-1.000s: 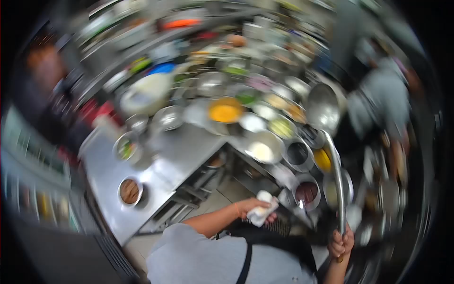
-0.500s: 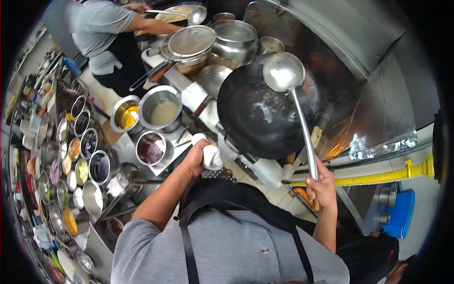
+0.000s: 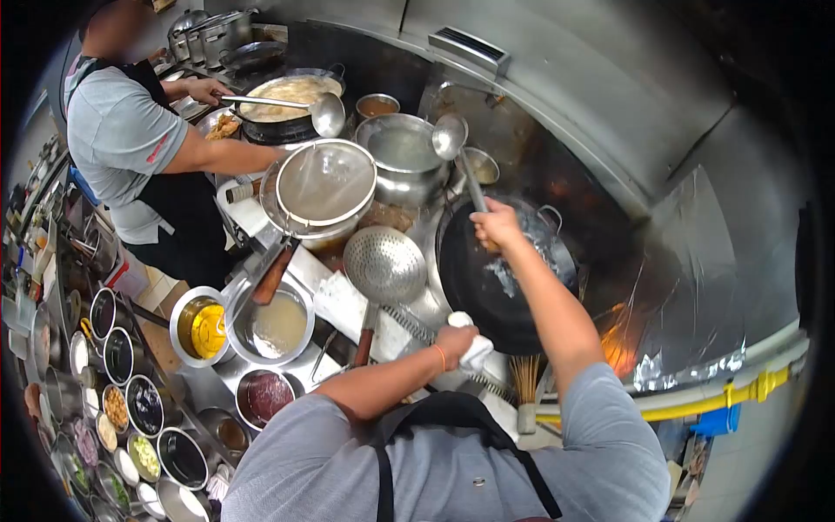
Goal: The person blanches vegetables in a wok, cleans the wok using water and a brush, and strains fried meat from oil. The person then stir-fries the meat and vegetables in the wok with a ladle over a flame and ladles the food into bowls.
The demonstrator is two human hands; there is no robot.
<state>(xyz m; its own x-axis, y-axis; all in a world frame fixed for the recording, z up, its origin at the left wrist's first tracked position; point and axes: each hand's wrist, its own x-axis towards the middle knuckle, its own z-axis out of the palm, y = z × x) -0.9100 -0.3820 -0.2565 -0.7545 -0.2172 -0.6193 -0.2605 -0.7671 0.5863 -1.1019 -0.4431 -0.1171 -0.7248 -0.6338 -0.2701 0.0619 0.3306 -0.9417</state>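
My right hand (image 3: 496,226) is closed round the handle of a metal ladle (image 3: 450,137), over the far part of a dark wok (image 3: 487,317). The ladle's bowl is beside the rim of a large steel pot (image 3: 400,165) and near a small pot (image 3: 480,165). A folded white cloth (image 3: 477,352) is in my closed left hand (image 3: 454,341), at the near left edge of the wok. Whether the cloth touches the wok's rim I cannot tell. A perforated metal skimmer (image 3: 385,264) lies left of the wok.
A co-worker (image 3: 130,157) stands at the far left, holding another ladle (image 3: 327,115) over a pan. Nearby are a mesh strainer (image 3: 326,183), a pot of yellow liquid (image 3: 205,329) and a bamboo brush (image 3: 524,383). Flames (image 3: 619,344) show right of the wok; a yellow pipe (image 3: 731,391) runs along the front.
My right hand has carried the ladle forward and left, from the wok's near right side toward the pots. My left hand, with the cloth, has moved to the wok's edge. The view has shifted.
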